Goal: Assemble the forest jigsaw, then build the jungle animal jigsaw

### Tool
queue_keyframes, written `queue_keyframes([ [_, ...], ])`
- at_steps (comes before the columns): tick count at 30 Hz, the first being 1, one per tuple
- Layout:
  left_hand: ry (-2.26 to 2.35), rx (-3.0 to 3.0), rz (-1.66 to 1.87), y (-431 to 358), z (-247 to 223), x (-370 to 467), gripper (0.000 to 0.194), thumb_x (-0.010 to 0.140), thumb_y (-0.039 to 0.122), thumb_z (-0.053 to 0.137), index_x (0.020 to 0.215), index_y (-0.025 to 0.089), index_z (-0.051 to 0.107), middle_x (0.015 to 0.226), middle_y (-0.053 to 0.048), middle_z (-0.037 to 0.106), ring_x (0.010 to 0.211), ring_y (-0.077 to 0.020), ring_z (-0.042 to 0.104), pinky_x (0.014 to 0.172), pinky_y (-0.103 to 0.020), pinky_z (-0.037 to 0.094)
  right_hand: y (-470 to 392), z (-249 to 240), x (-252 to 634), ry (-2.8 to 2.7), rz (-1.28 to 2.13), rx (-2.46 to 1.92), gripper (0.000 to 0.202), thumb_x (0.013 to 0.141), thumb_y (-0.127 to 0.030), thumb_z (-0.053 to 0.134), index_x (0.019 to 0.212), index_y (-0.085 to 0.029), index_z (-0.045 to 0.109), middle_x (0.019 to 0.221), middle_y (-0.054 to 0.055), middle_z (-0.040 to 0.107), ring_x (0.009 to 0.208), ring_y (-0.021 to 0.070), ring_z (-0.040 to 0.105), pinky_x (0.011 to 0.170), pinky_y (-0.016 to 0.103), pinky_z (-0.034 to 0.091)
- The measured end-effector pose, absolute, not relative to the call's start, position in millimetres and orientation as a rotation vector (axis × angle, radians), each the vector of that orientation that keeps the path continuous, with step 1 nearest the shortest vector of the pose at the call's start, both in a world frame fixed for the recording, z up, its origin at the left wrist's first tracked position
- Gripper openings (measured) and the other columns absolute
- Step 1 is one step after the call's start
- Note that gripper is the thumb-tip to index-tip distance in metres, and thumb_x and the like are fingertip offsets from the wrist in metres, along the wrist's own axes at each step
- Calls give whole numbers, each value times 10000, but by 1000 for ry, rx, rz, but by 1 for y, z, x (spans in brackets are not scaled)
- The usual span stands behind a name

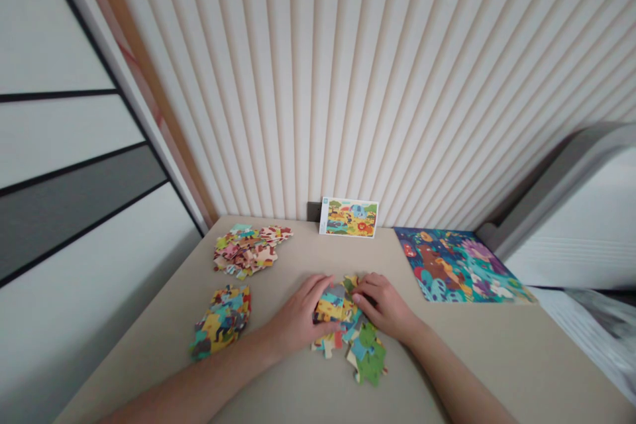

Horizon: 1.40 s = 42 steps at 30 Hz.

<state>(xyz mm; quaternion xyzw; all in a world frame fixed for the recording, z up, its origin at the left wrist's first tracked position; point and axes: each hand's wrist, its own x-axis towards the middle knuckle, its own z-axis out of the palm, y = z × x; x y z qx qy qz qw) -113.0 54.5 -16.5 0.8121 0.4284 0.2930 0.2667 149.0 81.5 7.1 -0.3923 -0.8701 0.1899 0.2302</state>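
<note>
A loose heap of jigsaw puzzle pieces [330,307] lies on the table in front of me, yellow, blue and red on top. My left hand [303,311] grips the heap's left side, thumb towards me and fingers at the far side. On the right, my right hand [381,301] has its fingers curled against the edge pieces, with the fingertips partly hidden. Green puzzle pieces [370,358] spill out nearer to me, between my wrists. Just left of my left forearm sits a second pile of puzzle pieces [226,318].
Farther back at left is a pile of pinkish puzzle pieces [248,250]. A picture card [349,217] with animals leans against the ribbed wall panel [338,79]. A dark, colourful animal picture sheet [457,268] lies at right on the beige table [293,384].
</note>
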Motion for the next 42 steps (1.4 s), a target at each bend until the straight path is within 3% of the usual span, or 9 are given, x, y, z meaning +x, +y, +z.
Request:
queue_keyframes([
  [7, 1084, 2303, 777, 46, 3, -116, 697, 861, 410, 648, 1493, 232, 413, 1380, -141, 504, 1279, -312, 498, 1106, -473, 428, 85, 5, 149, -2351, 643, -1065, 400, 862, -589, 694, 1022, -223, 721, 914, 66, 658, 898, 227, 595, 830, 354, 429],
  [14, 1001, 2381, 735, 42, 14, -117, 480, 873, 439, 603, 1304, 227, 595, 1261, -118, 560, 1176, -305, 546, 1047, -474, 450, 89, -5, 154, -1891, 1154, -1156, 361, 898, -544, 672, 916, -184, 663, 760, 9, 628, 678, 145, 533, 630, 270, 408],
  [19, 972, 2352, 797, 44, 7, -120, 446, 955, 461, 534, 1335, 231, 575, 1606, -130, 279, 1440, -346, 356, 1154, -502, 362, 85, -9, 149, -1651, 1365, -1073, 381, 861, -533, 724, 970, -179, 636, 733, -16, 616, 634, 118, 507, 580, 243, 366],
  [21, 961, 2319, 816, 46, 4, -119, 431, 963, 415, 540, 1356, 238, 555, 1606, -130, 292, 1448, -321, 358, 1166, -478, 355, 82, -10, 145, -1664, 1376, -1043, 382, 852, -521, 738, 997, -178, 652, 745, -13, 619, 650, 120, 512, 595, 246, 379],
  [25, 989, 2201, 952, 50, 1, -114, 214, 989, 288, 491, 1123, 219, 643, 1231, -107, 614, 1203, -225, 575, 1063, -375, 449, 80, -11, 139, -1650, 1365, -1037, 371, 834, -514, 760, 943, -173, 661, 739, -13, 617, 651, 118, 502, 609, 251, 380],
  [31, 1133, 1988, 998, 58, -8, -109, 45, 907, 241, 616, 890, 206, 594, 849, -7, 629, 795, -152, 612, 755, -267, 498, 87, -11, 146, -1536, 1347, -1032, 402, 860, -552, 719, 799, -179, 581, 671, -32, 571, 610, 104, 455, 595, 242, 340],
  [34, 1138, 1914, 973, 58, -12, -109, 116, 891, 229, 617, 1002, 210, 590, 823, 10, 630, 763, -145, 607, 725, -258, 494, 89, -12, 149, -1480, 1372, -1015, 397, 881, -555, 694, 814, -181, 580, 674, -33, 578, 615, 105, 466, 609, 242, 345],
  [39, 1048, 1956, 955, 56, -11, -112, 564, 873, 273, 656, 1410, 245, 486, 1092, -50, 666, 1012, -197, 627, 934, -333, 498, 86, -12, 146, -1534, 1445, -1013, 407, 802, -531, 785, 777, -171, 596, 664, -36, 578, 601, 98, 452, 593, 238, 335],
  [42, 1095, 1948, 872, 58, -11, -112, 545, 887, 266, 633, 1419, 252, 512, 974, -28, 674, 919, -188, 638, 906, -333, 508, 85, -8, 144, -1547, 1445, -1011, 421, 791, -544, 789, 758, -170, 599, 658, -31, 584, 598, 100, 453, 585, 238, 337],
])
